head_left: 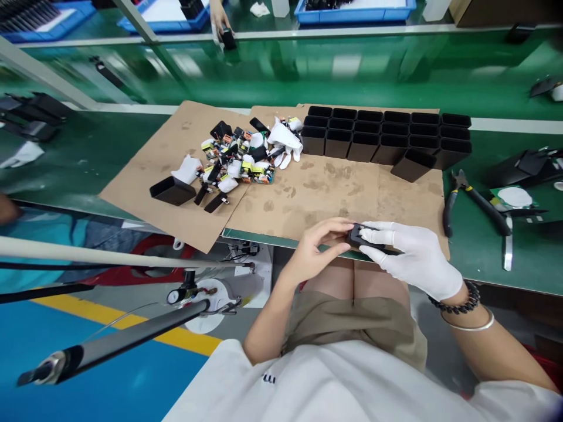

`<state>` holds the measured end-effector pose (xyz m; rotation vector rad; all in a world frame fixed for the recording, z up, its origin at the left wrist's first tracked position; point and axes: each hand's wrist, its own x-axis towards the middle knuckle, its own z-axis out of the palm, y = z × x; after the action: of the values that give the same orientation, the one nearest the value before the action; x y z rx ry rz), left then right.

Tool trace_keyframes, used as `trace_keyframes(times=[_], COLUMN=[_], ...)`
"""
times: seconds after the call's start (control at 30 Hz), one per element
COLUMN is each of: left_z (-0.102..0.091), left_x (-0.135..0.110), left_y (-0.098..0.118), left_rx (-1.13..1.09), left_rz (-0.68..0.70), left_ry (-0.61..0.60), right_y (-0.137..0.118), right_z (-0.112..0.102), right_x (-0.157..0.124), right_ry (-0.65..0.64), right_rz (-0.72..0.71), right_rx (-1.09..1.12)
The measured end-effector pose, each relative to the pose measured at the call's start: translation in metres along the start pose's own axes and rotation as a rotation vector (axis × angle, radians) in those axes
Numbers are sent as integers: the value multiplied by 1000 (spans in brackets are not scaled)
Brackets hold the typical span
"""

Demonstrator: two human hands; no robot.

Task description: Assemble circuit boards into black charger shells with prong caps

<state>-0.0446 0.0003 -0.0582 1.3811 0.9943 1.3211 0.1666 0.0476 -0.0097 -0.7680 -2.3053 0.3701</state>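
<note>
My bare left hand (317,249) and my white-gloved right hand (413,255) meet at the near edge of the cardboard sheet (316,193). Both pinch a small black part (358,235) between their fingertips, just above my lap. A heap of small circuit boards and white wrapped pieces (244,155) lies on the cardboard to the far left. Rows of open black rectangular casings (387,135) stand at the back right, and one lone black casing (172,190) lies on its side left of the heap.
Black-handled pliers (472,202) lie on the green bench to the right, beside a metal strip. Another person's hand (220,23) holds a black item at the far side. Blue trays (352,9) stand beyond. A dark bar (118,343) crosses the lower left.
</note>
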Motion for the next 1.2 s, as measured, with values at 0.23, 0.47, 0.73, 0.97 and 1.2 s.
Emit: trace_keyframes(times=[0.23, 0.47, 0.73, 0.97, 1.2], left_z=[-4, 3, 41, 47, 47], left_x=[12, 13, 42, 44, 48], left_y=[9, 5, 6, 9, 8], left_rx=[-240, -131, -149, -180, -190], left_rz=[-160, -173, -126, -182, -197], left_ry=[116, 132, -65, -43, -52], right_y=[6, 12, 17, 16, 11], right_z=[4, 15, 5, 2, 4], right_x=[-15, -22, -21, -22, -19], right_ry=[164, 19, 76, 112, 133], right_rz=[135, 243, 194, 182, 194], right_rx=[-248, -93, -68, -139, -178])
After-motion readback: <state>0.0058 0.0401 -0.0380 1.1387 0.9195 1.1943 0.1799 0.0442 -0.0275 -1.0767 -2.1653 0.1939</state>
